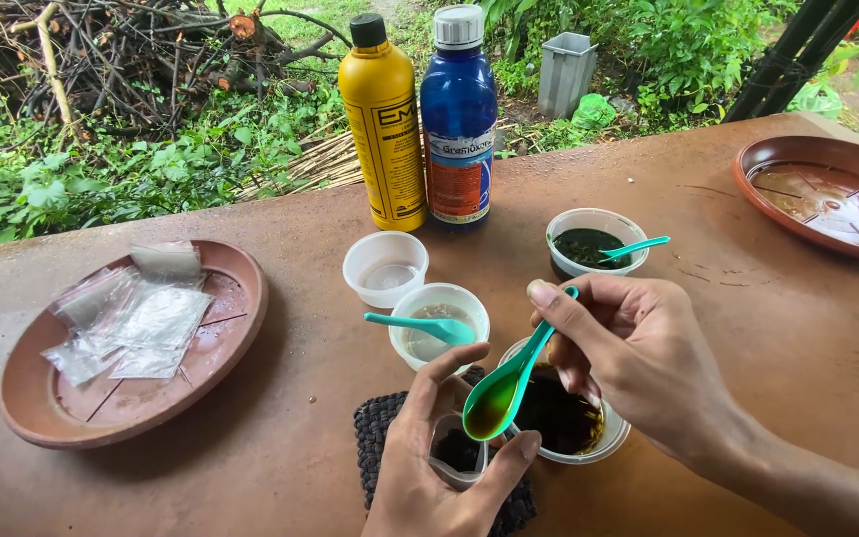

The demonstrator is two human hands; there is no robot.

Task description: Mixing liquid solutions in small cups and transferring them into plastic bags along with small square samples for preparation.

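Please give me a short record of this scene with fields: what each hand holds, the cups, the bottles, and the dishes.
right hand: right hand holds a green spoon filled with dark liquid
left hand: left hand grips a small clear container under the spoon
cups: dark-liquid cup; cup with teal spoon; empty cup; green-mixture cup
bottles: yellow bottle beside blue bottle, both upright
dishes: left clay dish with plastic bags; right clay dish
surface: brown table
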